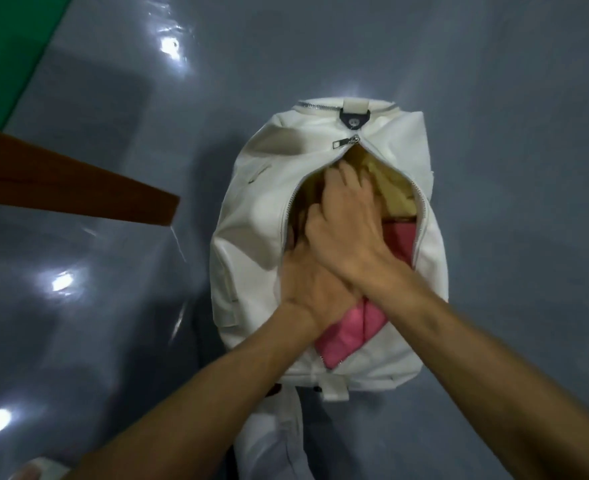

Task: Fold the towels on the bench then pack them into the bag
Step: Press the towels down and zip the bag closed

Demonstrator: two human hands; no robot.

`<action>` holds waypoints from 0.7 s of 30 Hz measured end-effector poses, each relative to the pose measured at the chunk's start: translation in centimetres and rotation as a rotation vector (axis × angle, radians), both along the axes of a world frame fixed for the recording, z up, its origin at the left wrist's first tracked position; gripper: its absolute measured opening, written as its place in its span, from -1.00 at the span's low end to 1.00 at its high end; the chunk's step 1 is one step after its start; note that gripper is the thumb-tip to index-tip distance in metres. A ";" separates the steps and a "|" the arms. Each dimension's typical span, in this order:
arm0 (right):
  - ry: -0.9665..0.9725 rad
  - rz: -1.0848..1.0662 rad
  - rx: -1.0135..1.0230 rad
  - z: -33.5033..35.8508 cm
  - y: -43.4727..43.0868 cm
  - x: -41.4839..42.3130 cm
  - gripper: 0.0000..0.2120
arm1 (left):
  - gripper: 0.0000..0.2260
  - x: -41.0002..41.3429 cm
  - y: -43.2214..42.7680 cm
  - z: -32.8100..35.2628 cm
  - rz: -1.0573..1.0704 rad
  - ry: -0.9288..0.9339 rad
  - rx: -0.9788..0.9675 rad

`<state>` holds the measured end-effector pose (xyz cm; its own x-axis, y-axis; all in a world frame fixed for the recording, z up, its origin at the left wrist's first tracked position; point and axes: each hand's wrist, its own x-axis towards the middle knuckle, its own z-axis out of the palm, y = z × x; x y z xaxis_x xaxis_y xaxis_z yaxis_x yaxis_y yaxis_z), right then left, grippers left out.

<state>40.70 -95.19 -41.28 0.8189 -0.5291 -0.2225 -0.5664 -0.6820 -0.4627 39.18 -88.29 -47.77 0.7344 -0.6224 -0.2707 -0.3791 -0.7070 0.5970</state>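
Both hands down in open bag (251, 216). R hand (346, 226) on top, fingers spread flat, pressing yellow towel (395, 192) at fingertips. L hand (308, 289) beneath, fingers hidden, can't tell. Pink towel (341, 336) under wrists.

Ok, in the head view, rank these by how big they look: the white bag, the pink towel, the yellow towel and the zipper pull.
1. white bag
2. pink towel, visible part
3. yellow towel, slightly less showing; both are partly covered, so their true order is unsure
4. zipper pull
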 end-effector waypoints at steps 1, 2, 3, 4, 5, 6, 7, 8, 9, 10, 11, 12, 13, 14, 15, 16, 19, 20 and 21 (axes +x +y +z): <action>0.049 0.034 -0.071 -1.4 -0.6 0.7 -0.39 | -0.20 -0.1 0.4 -0.6 -0.055 0.009 0.110; 0.059 0.043 -0.109 -2.7 -1.6 1.3 -0.35 | -0.09 -0.1 0.6 -0.4 -0.051 0.025 0.111; 0.047 0.016 -0.109 -3.8 -3.0 1.7 -0.35 | -0.02 0.3 0.5 -0.3 -0.027 -0.028 0.066; 0.020 -0.017 -0.099 -5.1 -4.7 1.8 -0.39 | 0.02 0.5 0.1 -0.5 -0.025 -0.112 0.049; 0.000 -0.042 -0.079 -6.3 -6.3 1.7 -0.45 | 0.06 0.7 0.0 -0.8 -0.048 -0.161 0.042; 0.003 -0.057 -0.053 -7.1 -7.5 1.4 -0.48 | 0.08 0.8 0.0 -1.0 -0.073 -0.174 0.045; 0.020 -0.064 -0.030 -7.5 -8.3 1.0 -0.48 | 0.08 0.8 0.1 -1.3 -0.099 -0.175 0.044; 0.041 -0.070 -0.018 -7.8 -8.7 0.8 -0.48 | 0.09 1.0 0.1 -1.1 -0.112 -0.168 0.057; 0.060 -0.071 0.004 -7.6 -8.7 0.8 -0.48 | 0.09 0.8 0.1 -0.9 -0.120 -0.166 0.078; 0.056 -0.069 0.026 -7.1 -8.4 0.8 -0.47 | 0.11 0.5 0.2 -0.4 -0.117 -0.174 0.100; 0.030 -0.065 0.037 -6.5 -8.1 0.8 -0.47 | 0.13 0.1 0.5 0.1 -0.106 -0.177 0.123; -0.008 -0.061 0.040 -5.5 -7.6 0.6 -0.47 | 0.16 -0.6 1.1 0.6 -0.089 -0.171 0.152; -0.043 -0.070 0.034 -4.8 -7.1 0.1 -0.48 | 0.18 -1.5 2.0 1.0 -0.055 -0.179 0.173; -0.071 -0.078 0.015 -4.4 -6.3 -0.9 -0.48 | 0.18 -2.4 3.2 1.4 -0.030 -0.194 0.176; -0.082 -0.085 0.009 -4.3 -5.5 -2.2 -0.45 | 0.18 -3.4 4.5 1.7 -0.023 -0.210 0.164; -0.062 -0.094 0.015 -4.5 -4.6 -3.6 -0.40 | 0.16 -4.2 5.7 1.7 -0.038 -0.226 0.166; 0.032 -0.096 0.050 -6.2 -3.5 -5.5 -0.26 | 0.11 -5.4 7.6 1.1 -0.117 -0.261 0.230; 0.050 -0.109 0.041 -6.4 -3.7 -5.2 -0.24 | 0.11 -5.3 7.4 1.0 -0.124 -0.251 0.251; 0.057 -0.113 0.042 -6.3 -3.9 -4.7 -0.24 | 0.11 -5.2 7.2 0.9 -0.123 -0.243 0.263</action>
<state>35.99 -99.08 -47.58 0.7396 -0.6069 -0.2908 -0.6651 -0.5930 -0.4539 33.98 -81.09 -46.89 0.7211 -0.6423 -0.2597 -0.5791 -0.7646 0.2831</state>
